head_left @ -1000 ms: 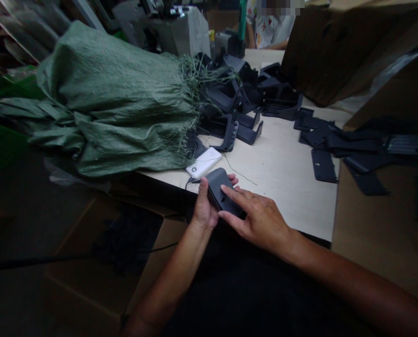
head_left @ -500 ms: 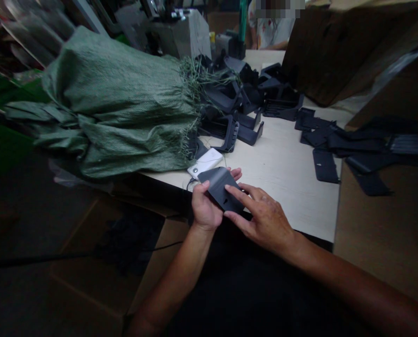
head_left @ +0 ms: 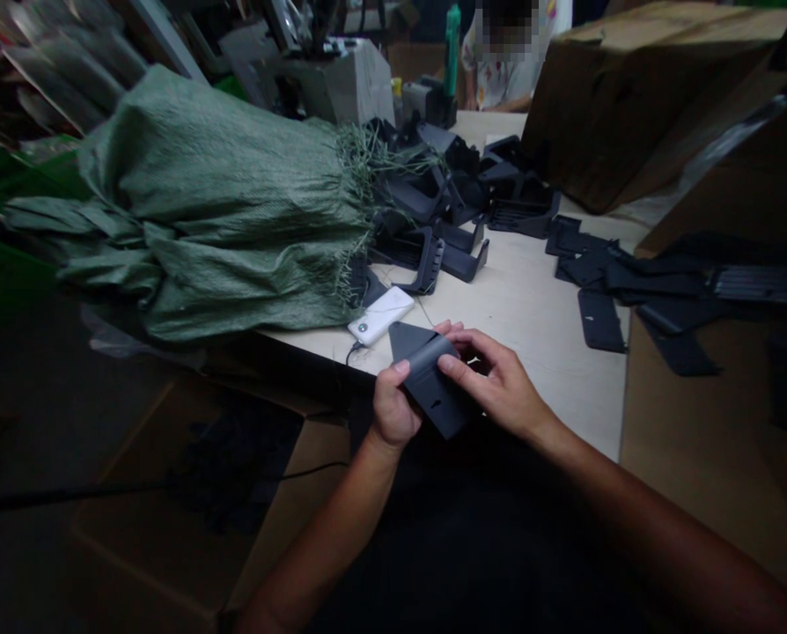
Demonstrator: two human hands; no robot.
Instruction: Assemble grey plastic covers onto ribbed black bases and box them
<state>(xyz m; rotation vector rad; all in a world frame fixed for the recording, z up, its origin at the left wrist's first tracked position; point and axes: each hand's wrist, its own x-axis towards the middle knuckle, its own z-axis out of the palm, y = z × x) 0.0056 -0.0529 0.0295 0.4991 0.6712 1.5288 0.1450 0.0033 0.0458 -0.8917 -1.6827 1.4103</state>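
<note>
A dark grey bent plastic part [head_left: 437,387], flat with a small slot near its lower end, is held between both hands over the table's front edge. My left hand [head_left: 397,407] grips its left edge, thumb on top and fingers hidden underneath. On the right side, my right hand [head_left: 489,374] pinches the part, its thumb on the upper face and its fingers at the far edge. Just beyond lies a white power bank or similar device [head_left: 381,315] with a dark cable plugged into its near end.
A green woven sack [head_left: 235,211] lies on the left, spilling black plastic brackets [head_left: 420,255] onto the pale table [head_left: 532,308]. More dark parts [head_left: 601,319] lie at the right, near cardboard boxes [head_left: 605,97]. An open carton [head_left: 268,511] stands below left. Another person [head_left: 505,66] sits opposite.
The part has turned and shifted slightly right and nearer me. My right hand has moved from resting fingertips on its face to gripping its right edge with the thumb on top.
</note>
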